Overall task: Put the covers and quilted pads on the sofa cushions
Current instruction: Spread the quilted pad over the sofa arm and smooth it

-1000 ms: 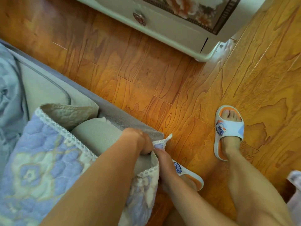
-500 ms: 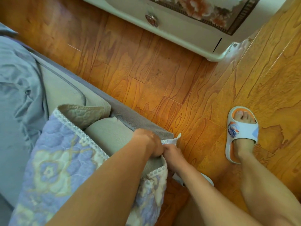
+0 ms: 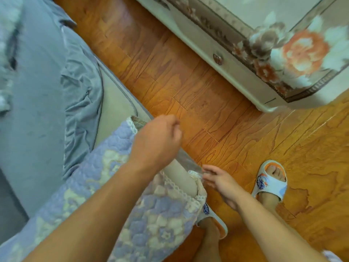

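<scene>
A: Where does the quilted pad (image 3: 151, 224) lie?

B: It fills the frame from about 7 o'clock toward the centre, lavender with pale flowers and a lace trim, draped over a beige sofa cushion (image 3: 181, 178). A bare strip of that cushion shows just past the pad's lace edge, close to the middle of the view.

A: And the person's left hand (image 3: 156, 140)?

B: It hovers above the pad's far edge, just left of centre, fingers curled loosely inward. Nothing is visibly held in it, though blur hides the fingertips.

A: The right hand (image 3: 219, 182)?

B: It sits at roughly 5 o'clock from the left hand, fingers straight and spread, their tips beside a small whitish tab (image 3: 194, 173) at the cushion's corner. Whether they touch the tab cannot be told; they do not close on it.

A: What surrounds them?

B: A grey-blue cover (image 3: 47, 91) lies rumpled on the sofa toward 9 and 10 o'clock. The wooden floor (image 3: 207, 110) runs diagonally through the middle. A cream cabinet (image 3: 236, 72) with a round knob and a floral top stands at 1 o'clock. The person's right foot in a white slipper (image 3: 270, 184) rests at 4 o'clock; the other slipper (image 3: 211, 220) peeks from under the pad's edge near 6 o'clock.
</scene>
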